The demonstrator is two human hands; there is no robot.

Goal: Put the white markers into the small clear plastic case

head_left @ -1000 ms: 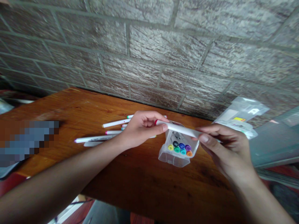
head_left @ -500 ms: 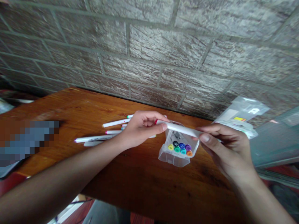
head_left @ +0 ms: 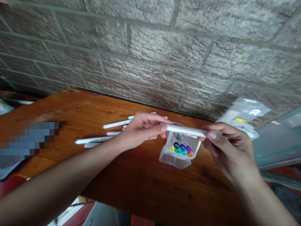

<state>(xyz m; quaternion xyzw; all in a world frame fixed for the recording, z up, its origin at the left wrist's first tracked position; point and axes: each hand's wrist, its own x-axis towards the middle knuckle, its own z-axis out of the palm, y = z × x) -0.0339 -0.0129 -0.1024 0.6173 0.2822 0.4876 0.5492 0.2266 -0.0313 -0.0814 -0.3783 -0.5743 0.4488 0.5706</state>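
A slim white plastic marker (head_left: pixel 185 131) lies level between both hands, one end pinched in the closed fingers of the left hand (head_left: pixel 143 130), the other gripped between thumb and fingers of the right hand (head_left: pixel 231 147). It sits just above a clear plastic case (head_left: pixel 171 161) of colour-capped markers (head_left: pixel 181 150) on a reddish-brown wooden table (head_left: pixel 145 179). It looks light and stiff (the smooth barrel may slip), so mid-barrel seems the surest hold. More white markers (head_left: pixel 94 140) lie loose beyond the left hand.
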